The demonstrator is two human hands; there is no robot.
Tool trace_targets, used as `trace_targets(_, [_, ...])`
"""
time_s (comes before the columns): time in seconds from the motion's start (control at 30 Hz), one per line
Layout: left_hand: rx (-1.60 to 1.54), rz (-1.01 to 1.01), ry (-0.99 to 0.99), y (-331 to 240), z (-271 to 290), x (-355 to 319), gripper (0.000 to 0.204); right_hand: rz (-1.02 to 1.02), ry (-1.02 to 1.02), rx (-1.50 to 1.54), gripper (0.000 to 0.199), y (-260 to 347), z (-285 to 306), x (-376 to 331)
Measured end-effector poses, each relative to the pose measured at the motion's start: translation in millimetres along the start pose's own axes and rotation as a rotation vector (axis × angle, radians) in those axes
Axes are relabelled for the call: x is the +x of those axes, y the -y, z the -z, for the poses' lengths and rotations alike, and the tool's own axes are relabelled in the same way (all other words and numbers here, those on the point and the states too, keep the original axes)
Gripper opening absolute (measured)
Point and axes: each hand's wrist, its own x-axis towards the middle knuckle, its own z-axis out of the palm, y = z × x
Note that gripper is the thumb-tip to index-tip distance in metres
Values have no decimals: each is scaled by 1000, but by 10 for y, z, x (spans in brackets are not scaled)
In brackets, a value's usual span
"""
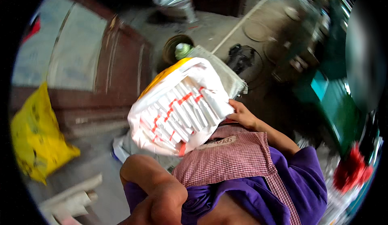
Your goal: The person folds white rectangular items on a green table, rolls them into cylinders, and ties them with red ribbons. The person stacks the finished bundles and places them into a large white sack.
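An open white bag (139, 122) with a yellow side lies in front of me. Inside it are several slim silvery-white bundles (184, 111) with red bands, laid in rows. My right hand (243, 115) is closed on the bag's right rim, with some fingertips hidden behind the edge. My left arm is bent sharply, its elbow toward the bag. At the lower edge, close to my chest, my left hand (163, 209) is blurred and partly cut off, so its fingers cannot be made out. A red checked apron (230, 156) covers my front over a purple shirt.
Beyond the bag stand a round bin (169, 49) holding a green-capped container and a grey slab-like block (220, 71). A dark red door (121, 63) and a yellow bag (36, 132) are at left. Green machinery (335, 107) and a red bundle (351, 170) are at right.
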Motion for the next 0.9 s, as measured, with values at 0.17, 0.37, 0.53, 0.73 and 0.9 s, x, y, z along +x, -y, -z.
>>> trace_targets(0.17, [-245,332,-293,83,-387,-54,18,152,-67,134,45,-224,110,51])
trace_targets(0.37, [421,495,1410,546,676,112,20,257,-276,-58,34,-327,110,-90])
trace_targets(0.53, [958,-5,1822,1750,1334,-594,47,271,-144,76,37,-425,269,-294])
trace_targets(0.73, [953,-17,1790,1881,1428,-708,29,505,-528,50,45,-366,-60,-631])
trace_targets(0.9, [1021,257,1805,1991,1586,-766,21,784,-874,-717,55,220,-397,-1067])
